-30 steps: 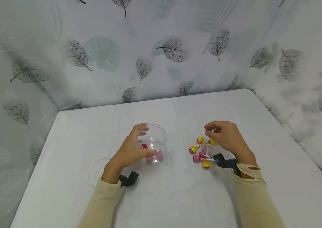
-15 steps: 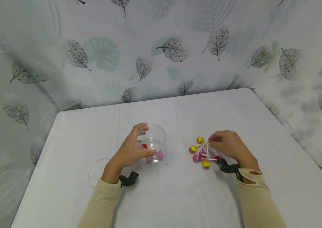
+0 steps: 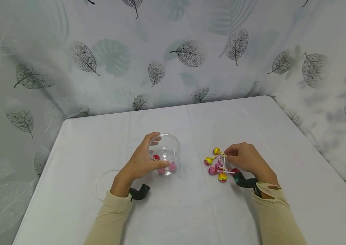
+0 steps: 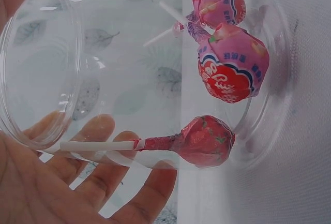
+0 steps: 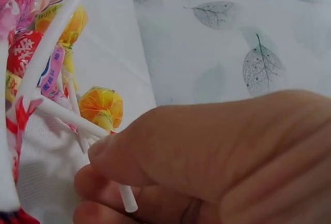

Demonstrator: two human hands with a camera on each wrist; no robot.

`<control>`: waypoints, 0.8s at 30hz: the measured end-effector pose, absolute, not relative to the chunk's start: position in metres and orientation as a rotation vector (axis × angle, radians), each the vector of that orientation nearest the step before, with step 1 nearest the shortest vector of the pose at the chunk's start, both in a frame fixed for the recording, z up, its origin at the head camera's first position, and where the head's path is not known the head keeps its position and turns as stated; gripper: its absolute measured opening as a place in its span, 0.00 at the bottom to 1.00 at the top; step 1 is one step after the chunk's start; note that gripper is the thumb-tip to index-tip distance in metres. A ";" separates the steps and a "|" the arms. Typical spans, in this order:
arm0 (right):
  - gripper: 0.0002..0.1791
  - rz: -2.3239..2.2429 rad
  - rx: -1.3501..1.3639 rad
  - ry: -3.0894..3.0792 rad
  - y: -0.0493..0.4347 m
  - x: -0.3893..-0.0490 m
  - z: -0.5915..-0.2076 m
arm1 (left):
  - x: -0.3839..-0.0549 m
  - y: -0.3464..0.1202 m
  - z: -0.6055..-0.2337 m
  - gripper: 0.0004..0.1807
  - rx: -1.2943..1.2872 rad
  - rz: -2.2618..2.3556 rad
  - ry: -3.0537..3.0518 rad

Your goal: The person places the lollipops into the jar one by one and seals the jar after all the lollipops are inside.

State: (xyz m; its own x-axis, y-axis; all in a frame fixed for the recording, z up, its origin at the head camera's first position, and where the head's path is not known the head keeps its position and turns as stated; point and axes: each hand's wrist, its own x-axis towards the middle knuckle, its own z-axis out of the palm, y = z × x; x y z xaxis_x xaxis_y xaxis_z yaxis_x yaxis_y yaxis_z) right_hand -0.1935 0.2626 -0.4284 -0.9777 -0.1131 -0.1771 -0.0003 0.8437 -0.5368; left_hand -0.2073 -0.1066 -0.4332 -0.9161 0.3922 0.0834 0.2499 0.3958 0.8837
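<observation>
My left hand (image 3: 140, 159) grips a clear plastic tub (image 3: 173, 149) around its side, thumb in front and fingers behind. Inside the tub sit a red lollipop (image 4: 207, 141) and two pink ones, the nearer pink lollipop (image 4: 232, 63) over the other. To the right, my right hand (image 3: 245, 159) pinches the white stick of a yellow lollipop (image 5: 102, 107) between thumb and fingers; the stick's end (image 5: 129, 200) pokes out below the thumb. That lollipop lies at the far side of a loose pile with other yellow, pink and red lollipops (image 3: 212, 170).
A thin clear ring, perhaps a lid (image 3: 97, 185), lies on the white-covered table (image 3: 173, 217) beside my left forearm. Leaf-patterned cloth (image 3: 188, 52) hangs behind the table and along both sides. Each wrist wears a black camera mount (image 3: 140, 192).
My right hand has come down and slightly nearer to me, onto the yellow lollipop's stick. A yellow lollipop by the fingers is now hidden. My left hand and the tub stay put.
</observation>
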 end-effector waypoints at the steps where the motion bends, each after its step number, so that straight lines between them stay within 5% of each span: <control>1: 0.10 -0.826 -0.085 2.818 0.262 -0.194 -0.428 | -0.207 -0.107 -0.433 0.55 0.580 1.551 2.506; 24: 0.09 -0.992 -0.104 2.975 0.249 -0.205 -0.432 | -0.209 -0.108 -0.434 0.56 0.612 1.547 2.489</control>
